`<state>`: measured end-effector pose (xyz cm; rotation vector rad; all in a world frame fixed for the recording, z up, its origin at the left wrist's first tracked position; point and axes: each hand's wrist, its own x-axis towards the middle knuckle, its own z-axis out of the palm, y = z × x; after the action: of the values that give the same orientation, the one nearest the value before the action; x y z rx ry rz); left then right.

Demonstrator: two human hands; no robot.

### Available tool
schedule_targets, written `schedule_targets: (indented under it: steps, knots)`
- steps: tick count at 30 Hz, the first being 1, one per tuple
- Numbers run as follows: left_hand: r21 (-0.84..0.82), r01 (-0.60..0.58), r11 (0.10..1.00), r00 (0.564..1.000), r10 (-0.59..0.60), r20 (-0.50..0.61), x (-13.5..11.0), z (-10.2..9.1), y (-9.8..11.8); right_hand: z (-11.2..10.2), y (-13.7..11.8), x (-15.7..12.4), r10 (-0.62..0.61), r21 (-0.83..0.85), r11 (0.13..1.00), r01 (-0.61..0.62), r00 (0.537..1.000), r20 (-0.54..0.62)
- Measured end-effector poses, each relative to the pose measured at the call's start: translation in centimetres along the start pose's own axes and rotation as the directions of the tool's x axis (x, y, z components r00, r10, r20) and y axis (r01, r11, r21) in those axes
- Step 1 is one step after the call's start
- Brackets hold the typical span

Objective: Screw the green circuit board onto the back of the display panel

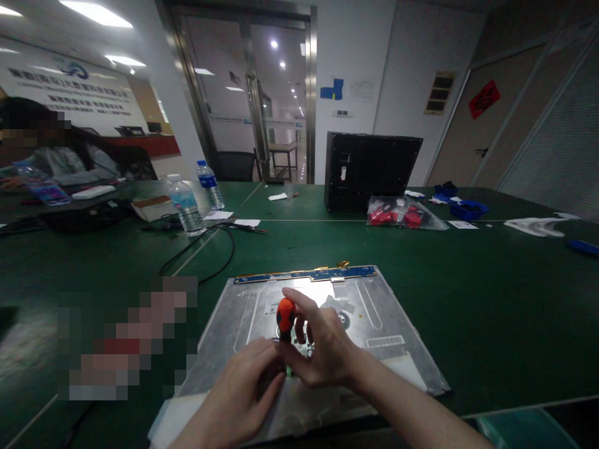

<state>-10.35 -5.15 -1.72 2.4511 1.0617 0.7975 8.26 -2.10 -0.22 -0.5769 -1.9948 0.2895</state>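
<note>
A flat metal-backed display panel [388, 312] lies on the green table in front of me, with a narrow blue circuit board [346, 274] along its far edge. My right hand [327, 343] is closed around an upright screwdriver [286, 315] with an orange and black handle, its index finger reaching over the top. Beside the shaft, my left hand [253, 377] rests low over the panel with its fingers curled in. Whatever those fingers hold is hidden. Part of a small green circuit board [302, 340] shows between the hands; the screwdriver's tip is out of sight.
Two water bottles [185, 202] stand at the back left near a black cable [233, 249]. Beyond the panel are a black monitor-like box [369, 171] and a plastic bag with red pieces [405, 215]. Blue trays [468, 210] lie farther right. Another person [79, 153] sits far left.
</note>
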Motion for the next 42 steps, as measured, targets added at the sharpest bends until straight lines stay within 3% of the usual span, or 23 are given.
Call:
schedule_targets:
  steps: [5, 17, 23, 34, 42]
  knots:
    - [-0.001, -0.006, 1.0, 1.0, 0.006, 0.021, -0.26, 0.17, -0.24, 0.18, 0.31, -0.01, -0.001, -0.052, 0.999, 0.001, 1.0, -0.007]
    - [-0.024, 0.009, 1.0, 1.0, -0.009, 0.027, 0.03, -0.07, 0.11, -0.27, -0.37, 0.3, -0.008, 0.027, 1.0, 0.009, 1.0, -0.015]
    - [-0.012, 0.013, 1.0, 1.0, -0.013, 0.007, -0.26, 0.14, -0.11, 0.14, 0.13, 0.3, -0.036, 0.027, 0.999, 0.038, 0.995, -0.089]
    - [-0.014, 0.029, 0.999, 0.999, -0.028, 0.035, -0.02, -0.01, 0.12, -0.08, -0.18, 0.2, -0.003, 0.019, 1.0, 0.004, 0.999, -0.044]
    - [-0.009, 0.019, 1.0, 1.0, -0.019, 0.015, -0.28, 0.23, -0.22, 0.0, 0.0, 0.25, -0.029, 0.005, 1.0, 0.03, 0.996, -0.085]
